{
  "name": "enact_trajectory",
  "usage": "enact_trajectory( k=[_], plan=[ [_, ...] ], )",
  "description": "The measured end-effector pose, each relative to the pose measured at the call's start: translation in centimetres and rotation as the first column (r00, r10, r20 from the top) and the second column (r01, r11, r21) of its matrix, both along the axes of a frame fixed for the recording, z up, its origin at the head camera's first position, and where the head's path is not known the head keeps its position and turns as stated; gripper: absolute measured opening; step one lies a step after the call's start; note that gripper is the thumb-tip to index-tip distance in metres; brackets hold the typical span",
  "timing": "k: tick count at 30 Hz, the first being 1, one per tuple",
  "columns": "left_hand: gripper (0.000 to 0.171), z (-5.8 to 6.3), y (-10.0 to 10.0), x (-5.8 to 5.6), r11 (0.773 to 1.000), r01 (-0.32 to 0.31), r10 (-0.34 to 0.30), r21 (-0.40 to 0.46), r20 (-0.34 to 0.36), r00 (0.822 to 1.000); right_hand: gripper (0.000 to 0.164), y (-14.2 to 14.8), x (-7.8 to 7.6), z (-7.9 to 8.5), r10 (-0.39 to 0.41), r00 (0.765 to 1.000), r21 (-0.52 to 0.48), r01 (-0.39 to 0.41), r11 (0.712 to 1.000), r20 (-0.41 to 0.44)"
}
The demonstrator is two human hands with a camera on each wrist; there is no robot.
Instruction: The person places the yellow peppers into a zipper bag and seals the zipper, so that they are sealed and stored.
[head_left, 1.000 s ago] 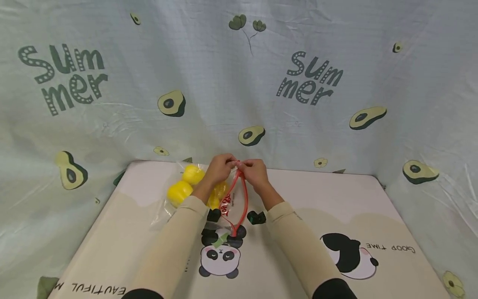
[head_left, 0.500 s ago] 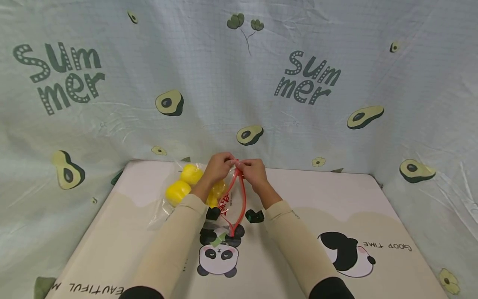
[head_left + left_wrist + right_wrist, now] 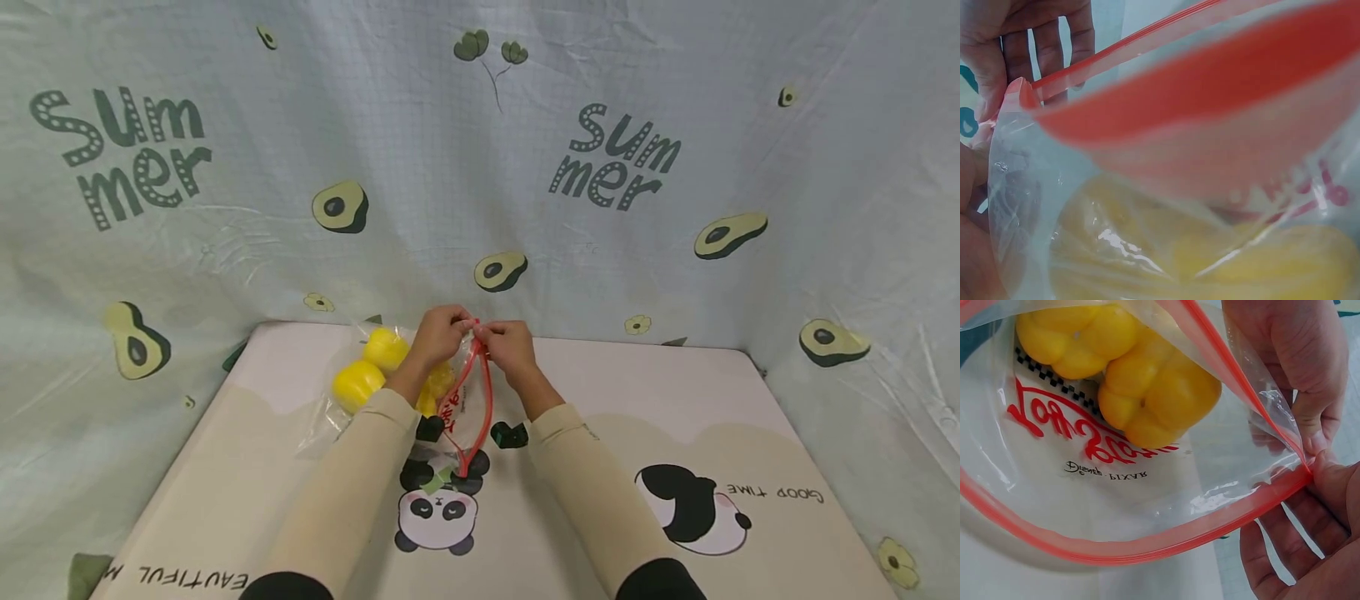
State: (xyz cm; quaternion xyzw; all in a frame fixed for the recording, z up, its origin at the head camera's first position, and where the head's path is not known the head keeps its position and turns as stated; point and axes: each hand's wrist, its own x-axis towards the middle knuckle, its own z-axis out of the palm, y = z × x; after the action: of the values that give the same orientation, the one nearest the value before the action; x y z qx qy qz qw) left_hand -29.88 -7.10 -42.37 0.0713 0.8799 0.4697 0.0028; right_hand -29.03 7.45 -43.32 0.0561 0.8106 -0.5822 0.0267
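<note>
A clear zip bag (image 3: 467, 408) with a red zip edge (image 3: 1147, 553) and red lettering lies toward the back of the table. Inside it are several yellow bell peppers (image 3: 357, 385), two of them plain in the right wrist view. My left hand (image 3: 437, 340) and right hand (image 3: 510, 346) meet at the far corner of the bag's mouth, both pinching the red edge there. Between that corner and the near end the two red strips bow apart, leaving the mouth open. My left forearm hides part of the bag and some peppers.
The table (image 3: 600, 533) has a pale cover printed with a panda and a dog. Behind it hangs a pale curtain (image 3: 420, 150) with avocado prints, close beyond my hands. A small dark green piece (image 3: 510, 435) lies right of the bag.
The head view has shifted slightly. Both hands keep pinching the bag's corner, and the bag and peppers stay almost where they were.
</note>
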Motion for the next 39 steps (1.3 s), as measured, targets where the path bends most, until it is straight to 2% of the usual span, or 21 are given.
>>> enact_trajectory(
  k=[14, 23, 28, 39],
  plan=[
    [0.022, -0.27, 0.18, -0.11, 1.000, -0.017, 0.017, 0.009, 0.026, 1.000, 0.026, 0.07, 0.02, -0.84, -0.013, 1.000, -0.020, 0.013, 1.000, 0.001],
    [0.022, 0.11, 0.06, 0.07, 1.000, -0.028, 0.028, 0.013, 0.031, 0.999, 0.025, -0.20, 0.17, -0.65, -0.024, 0.999, -0.031, 0.025, 0.999, 0.020],
    [0.022, 0.09, 0.01, -0.05, 0.999, -0.033, 0.033, 0.009, 0.025, 0.999, 0.025, -0.23, 0.12, -0.67, -0.023, 0.999, -0.021, 0.024, 0.999, 0.026],
    [0.023, 0.21, 0.01, -0.26, 0.999, -0.037, 0.036, 0.015, 0.059, 0.998, 0.025, -0.16, 0.22, -0.66, -0.020, 1.000, 0.014, 0.020, 1.000, 0.013]
  ],
)
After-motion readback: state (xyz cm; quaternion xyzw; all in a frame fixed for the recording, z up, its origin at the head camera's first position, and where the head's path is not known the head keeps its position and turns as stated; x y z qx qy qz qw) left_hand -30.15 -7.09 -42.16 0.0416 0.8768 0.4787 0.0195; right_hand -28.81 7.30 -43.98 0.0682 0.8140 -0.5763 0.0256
